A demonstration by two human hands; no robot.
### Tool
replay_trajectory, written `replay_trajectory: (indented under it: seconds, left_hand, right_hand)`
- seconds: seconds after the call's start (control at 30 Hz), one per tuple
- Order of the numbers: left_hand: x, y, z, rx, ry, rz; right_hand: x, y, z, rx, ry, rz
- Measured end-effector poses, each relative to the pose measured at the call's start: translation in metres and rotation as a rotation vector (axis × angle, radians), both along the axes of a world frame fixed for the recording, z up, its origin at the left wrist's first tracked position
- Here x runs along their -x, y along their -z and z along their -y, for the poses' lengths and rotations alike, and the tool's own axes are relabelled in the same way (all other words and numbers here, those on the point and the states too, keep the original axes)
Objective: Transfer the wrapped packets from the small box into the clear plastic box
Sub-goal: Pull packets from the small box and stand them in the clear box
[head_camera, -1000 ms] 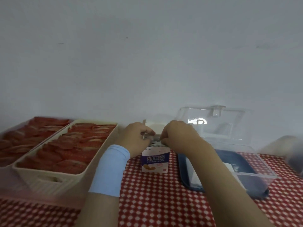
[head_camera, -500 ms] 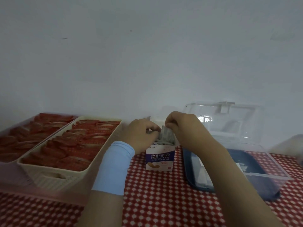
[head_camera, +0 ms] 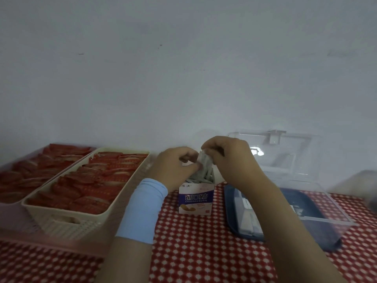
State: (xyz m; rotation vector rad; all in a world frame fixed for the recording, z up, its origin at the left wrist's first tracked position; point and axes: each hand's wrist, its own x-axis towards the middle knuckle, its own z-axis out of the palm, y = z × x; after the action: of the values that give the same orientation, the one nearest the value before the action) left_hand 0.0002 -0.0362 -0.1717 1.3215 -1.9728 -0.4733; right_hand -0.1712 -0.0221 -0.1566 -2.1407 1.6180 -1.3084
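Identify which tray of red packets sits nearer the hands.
The cream lattice basket; the pink tray lies beyond it, at the far left.

Seemingly a home: checked tablecloth (head_camera: 193, 252), plain wall (head_camera: 183, 78)

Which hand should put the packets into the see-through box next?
Probably the right. Both the right hand and left hand pinch the wrapped packets sticking out of the small box, but the open clear plastic box sits on the right hand's side.
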Motion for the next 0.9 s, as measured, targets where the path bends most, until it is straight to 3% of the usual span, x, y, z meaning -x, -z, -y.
replay_trajectory:
  seconds: [0.07, 0.2, 0.33, 0.47, 0.6, 0.73, 0.9]
  left_hand:
    - [0.003, 0.000, 0.000, 0.023, -0.008, -0.073]
    - [0.005, 0.001, 0.003, 0.079, -0.020, -0.157]
    - [0.005, -0.001, 0.006, 0.064, 0.029, -0.259]
    - [-0.003, -0.014, 0.001, -0.183, 0.182, -0.409]
    - [-0.005, -0.016, -0.006, -0.672, 0.523, -0.825]
    - [-0.004, -0.009, -0.011, -0.719, 0.537, -0.887]
    - [-0.001, -0.005, -0.010, -0.714, 0.461, -0.927]
  right_hand:
    - [0.000, -0.002, -0.003, 0.019, -0.046, 0.093]
    - [-0.001, -0.003, -0.003, -0.029, -0.071, 0.062]
    - [0.001, -0.006, -0.003, -0.005, -0.074, 0.147]
    - [0.005, -0.015, -0.009, -0.046, -0.243, 0.399]
    - [0.008, -0.016, -0.014, -0.183, -0.358, 0.506]
    - [0.004, -0.010, -0.013, -0.237, -0.372, 0.548]
    - [0.000, -0.006, -0.013, -0.257, -0.341, 0.418]
